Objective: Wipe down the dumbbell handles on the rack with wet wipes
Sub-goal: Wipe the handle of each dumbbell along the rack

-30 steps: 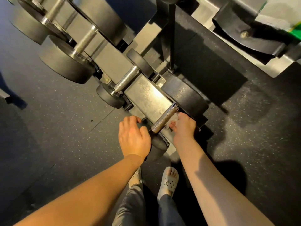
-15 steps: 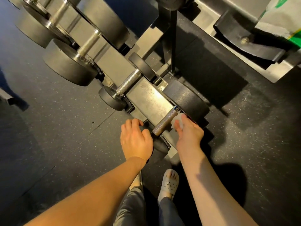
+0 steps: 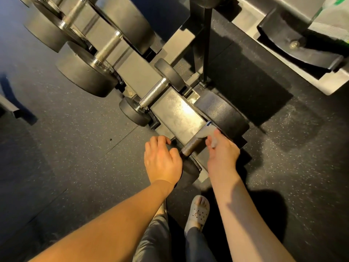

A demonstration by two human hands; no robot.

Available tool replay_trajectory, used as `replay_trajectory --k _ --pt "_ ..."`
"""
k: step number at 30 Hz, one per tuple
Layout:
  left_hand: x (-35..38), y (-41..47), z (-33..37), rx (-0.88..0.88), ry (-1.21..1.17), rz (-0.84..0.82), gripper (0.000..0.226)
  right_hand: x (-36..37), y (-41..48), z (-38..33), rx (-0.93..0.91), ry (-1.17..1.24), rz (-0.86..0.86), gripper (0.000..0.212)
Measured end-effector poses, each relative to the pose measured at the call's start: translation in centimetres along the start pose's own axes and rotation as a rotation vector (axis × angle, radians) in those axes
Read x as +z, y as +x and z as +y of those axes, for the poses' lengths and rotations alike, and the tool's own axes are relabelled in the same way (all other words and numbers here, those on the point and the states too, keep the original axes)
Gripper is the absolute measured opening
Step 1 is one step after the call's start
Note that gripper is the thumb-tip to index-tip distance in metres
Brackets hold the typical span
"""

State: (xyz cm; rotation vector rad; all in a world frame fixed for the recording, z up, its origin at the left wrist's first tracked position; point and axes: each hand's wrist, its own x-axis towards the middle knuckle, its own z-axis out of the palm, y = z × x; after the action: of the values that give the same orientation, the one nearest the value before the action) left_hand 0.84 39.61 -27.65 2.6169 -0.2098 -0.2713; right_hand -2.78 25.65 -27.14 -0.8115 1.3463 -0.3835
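The nearest dumbbell lies on the low rack (image 3: 177, 114) with its knurled metal handle (image 3: 192, 144) running diagonally between two black heads. My right hand (image 3: 221, 156) pinches a white wet wipe (image 3: 214, 138) against the upper right part of that handle, near the far head (image 3: 224, 114). My left hand (image 3: 162, 159) rests curled over the near black head (image 3: 188, 171), steadying it. A smaller dumbbell with a knurled handle (image 3: 154, 93) sits just beyond on the same rack.
Larger dumbbells (image 3: 85, 72) fill the rack toward the upper left. A black upright post (image 3: 204, 40) rises behind the rack. Speckled rubber floor (image 3: 66, 138) spreads left and right. A grey machine base (image 3: 294, 48) stands at the upper right. My sandalled foot (image 3: 197, 212) is below the rack.
My right hand has slid the wipe up the handle toward the far head and slightly right. The left hand has stayed on the near head.
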Motion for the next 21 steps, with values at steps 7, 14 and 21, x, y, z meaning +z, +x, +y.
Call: replay_trajectory --k 7,14,21 --pt "-0.1 0.1 0.1 0.001 0.0 -0.013 0.027 1.8 -2.0 3.2 -0.268 -0.514 -0.089 0.006" --pt "-0.4 0.2 0.0 0.01 -0.065 -0.002 0.037 0.7 -3.1 1.6 -0.452 -1.234 -0.462 0.032" --pt "-1.7 2.1 -1.5 -0.053 -0.285 -0.179 0.016 3.7 -3.7 -0.8 -0.329 -0.861 -0.43 0.006"
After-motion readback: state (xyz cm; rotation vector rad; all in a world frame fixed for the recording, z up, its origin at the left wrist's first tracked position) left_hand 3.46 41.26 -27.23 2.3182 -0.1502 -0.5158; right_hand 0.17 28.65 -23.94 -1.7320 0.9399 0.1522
